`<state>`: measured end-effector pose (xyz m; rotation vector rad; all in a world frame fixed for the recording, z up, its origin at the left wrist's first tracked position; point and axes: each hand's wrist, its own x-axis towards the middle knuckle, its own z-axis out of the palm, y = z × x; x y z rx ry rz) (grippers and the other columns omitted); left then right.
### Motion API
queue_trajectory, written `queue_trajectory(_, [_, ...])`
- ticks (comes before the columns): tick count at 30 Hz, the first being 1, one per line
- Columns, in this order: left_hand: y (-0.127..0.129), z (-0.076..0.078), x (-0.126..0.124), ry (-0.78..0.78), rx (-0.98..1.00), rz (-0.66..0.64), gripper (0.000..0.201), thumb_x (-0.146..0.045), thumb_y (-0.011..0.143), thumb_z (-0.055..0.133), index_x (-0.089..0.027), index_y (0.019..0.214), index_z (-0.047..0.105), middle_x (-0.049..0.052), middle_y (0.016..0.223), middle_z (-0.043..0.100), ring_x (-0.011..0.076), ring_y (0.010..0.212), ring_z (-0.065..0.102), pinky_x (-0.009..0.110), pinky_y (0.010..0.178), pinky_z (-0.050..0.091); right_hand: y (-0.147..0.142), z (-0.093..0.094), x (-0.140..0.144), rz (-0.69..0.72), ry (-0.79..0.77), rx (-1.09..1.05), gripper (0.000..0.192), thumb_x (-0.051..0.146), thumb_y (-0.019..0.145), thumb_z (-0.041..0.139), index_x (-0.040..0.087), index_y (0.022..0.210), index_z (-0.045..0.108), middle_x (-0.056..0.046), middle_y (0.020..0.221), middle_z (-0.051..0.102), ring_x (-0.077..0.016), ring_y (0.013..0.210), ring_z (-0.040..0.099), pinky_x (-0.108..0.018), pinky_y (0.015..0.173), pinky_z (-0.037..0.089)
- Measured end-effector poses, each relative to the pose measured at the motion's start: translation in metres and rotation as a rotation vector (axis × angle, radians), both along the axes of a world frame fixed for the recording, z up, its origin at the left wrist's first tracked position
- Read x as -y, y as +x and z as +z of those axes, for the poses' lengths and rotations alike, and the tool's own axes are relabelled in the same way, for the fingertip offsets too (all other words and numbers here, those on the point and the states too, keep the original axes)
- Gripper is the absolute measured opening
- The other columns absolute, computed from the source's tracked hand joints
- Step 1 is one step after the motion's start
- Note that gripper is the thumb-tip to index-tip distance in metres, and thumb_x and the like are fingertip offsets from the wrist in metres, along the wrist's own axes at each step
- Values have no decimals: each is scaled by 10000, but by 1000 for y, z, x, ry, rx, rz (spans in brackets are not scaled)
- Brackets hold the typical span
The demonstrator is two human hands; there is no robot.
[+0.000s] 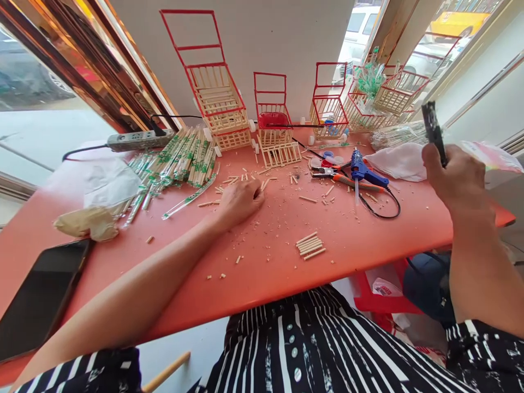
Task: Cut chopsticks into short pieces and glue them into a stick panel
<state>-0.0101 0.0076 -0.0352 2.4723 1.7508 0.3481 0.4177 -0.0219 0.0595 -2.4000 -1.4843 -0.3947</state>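
Note:
My left hand (240, 201) rests on the orange table (262, 262), its fingers curled among short cut wooden stick pieces; whether it holds one I cannot tell. My right hand (454, 177) is raised at the right, above the table's edge, closed around a black tool (434, 131) that points upward. A small row of cut sticks (310, 245) lies side by side near the front edge. A blue glue gun (362, 170) and orange-handled cutters (339, 176) lie between my hands.
Several small red-framed stick carts (216, 101) stand along the back. A pile of wrapped chopsticks (180, 158) and a power strip (139, 140) lie at the left, a dark phone (41, 297) at the front left, and a white cloth (399, 161) at the right.

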Motion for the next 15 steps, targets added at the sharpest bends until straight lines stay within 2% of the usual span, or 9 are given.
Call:
queue_trajectory(3, [2,3,2,-5,-22,14,209,-285,962,491,-207,830,634,111,905,768,272,821,672,347,646,316,29,-23,7,-150,-86,-13,460,467,1034,562,144,1333,695,-263,1183,751,-361,1113,675,-428,914,457])
queue_trajectory(6, [3,5,3,-7,-33,19,232,-290,972,475,-205,833,640,113,909,769,272,821,674,347,648,324,54,-46,17,-111,-96,52,540,502,1001,586,129,1381,674,-269,1297,717,-372,1217,626,-430,995,446])
queue_trajectory(8, [3,6,3,-8,-36,15,229,-286,969,478,-206,834,643,112,905,769,272,819,677,347,650,328,69,-59,22,-48,-103,119,582,486,958,657,106,1398,671,-275,1295,715,-364,1223,616,-429,1047,427])
queue_trajectory(12, [3,6,4,-5,-28,10,217,-283,965,494,-206,833,648,114,893,771,277,802,678,349,645,324,90,-77,26,-66,-113,175,737,515,773,865,136,1385,704,-289,1223,732,-364,1150,632,-434,958,465])
queue_trajectory(15, [3,7,3,-7,-12,14,214,-282,967,510,-208,827,653,113,884,771,276,785,673,348,636,317,96,-83,24,-34,-58,136,743,551,675,920,184,1300,755,-283,1169,736,-363,1066,635,-446,881,470])
